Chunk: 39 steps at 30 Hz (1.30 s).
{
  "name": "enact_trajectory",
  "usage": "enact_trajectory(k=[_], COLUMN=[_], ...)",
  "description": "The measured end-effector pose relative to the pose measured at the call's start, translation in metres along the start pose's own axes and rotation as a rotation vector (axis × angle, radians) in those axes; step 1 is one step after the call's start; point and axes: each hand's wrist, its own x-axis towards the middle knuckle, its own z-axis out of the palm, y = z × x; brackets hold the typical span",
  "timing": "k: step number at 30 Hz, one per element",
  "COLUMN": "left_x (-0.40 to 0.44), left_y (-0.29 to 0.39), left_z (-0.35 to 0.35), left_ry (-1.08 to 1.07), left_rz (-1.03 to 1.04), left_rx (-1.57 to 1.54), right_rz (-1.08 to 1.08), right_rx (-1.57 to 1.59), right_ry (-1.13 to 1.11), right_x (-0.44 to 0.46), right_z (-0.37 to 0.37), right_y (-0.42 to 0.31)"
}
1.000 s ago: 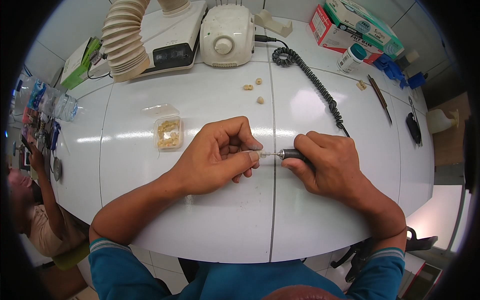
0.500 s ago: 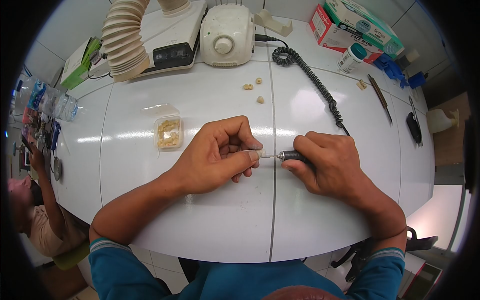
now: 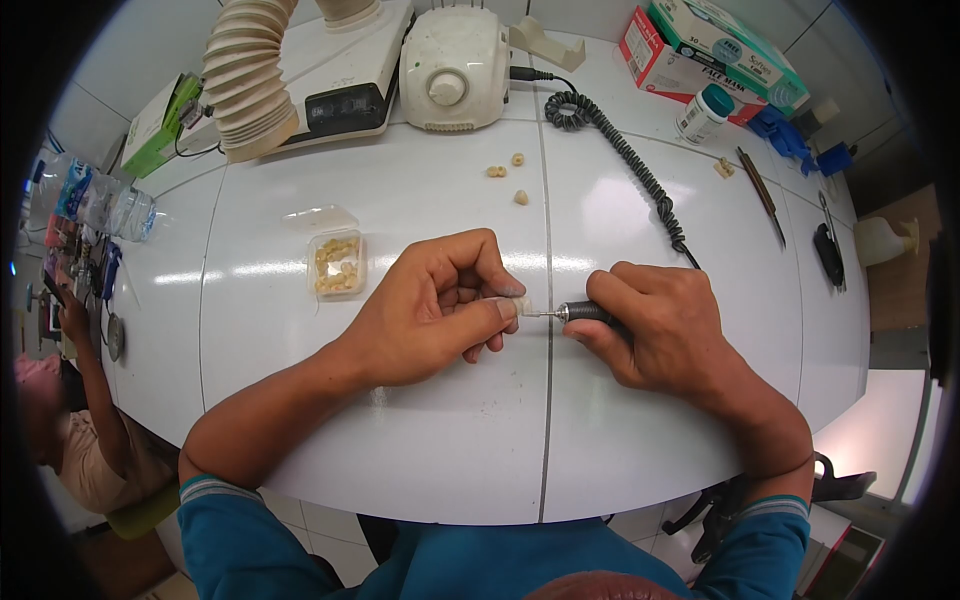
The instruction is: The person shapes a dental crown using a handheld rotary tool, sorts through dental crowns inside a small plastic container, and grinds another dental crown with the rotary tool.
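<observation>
Between thumb and index finger, my left hand (image 3: 445, 312) pinches a small pale tooth-like piece (image 3: 524, 305), mostly covered by the fingertips. My right hand (image 3: 655, 322) is wrapped round a black rotary handpiece (image 3: 587, 311). Its thin metal bit points left and its tip meets or nearly meets the piece; the exact contact is too small to tell. Three small yellowish pieces (image 3: 521, 198) lie beyond the hands. To the left, an open clear box (image 3: 338, 290) holds several more.
At the back stand a white control unit (image 3: 453, 70) with a coiled black cable (image 3: 640, 165) and a ribbed hose (image 3: 250, 80). Mask boxes (image 3: 690, 65), a white bottle (image 3: 704, 115) and a brown pointed tool (image 3: 762, 197) are at right. Another person (image 3: 95, 430) sits at far left.
Both hands keep their grips and almost the same places. The handpiece and its bit have shifted very slightly relative to the pale piece.
</observation>
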Motion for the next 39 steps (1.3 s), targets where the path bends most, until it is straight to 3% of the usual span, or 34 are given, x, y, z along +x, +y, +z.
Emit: enact_trajectory(k=[39], left_x=[0.0012], left_y=[-0.0034], left_z=[0.0021], left_ry=[0.026], left_rz=[0.056], left_rx=[-0.002], right_rz=[0.068], right_rx=[0.09], right_ry=[0.045], right_x=[-0.0006], right_z=[0.0003], right_y=[0.0011])
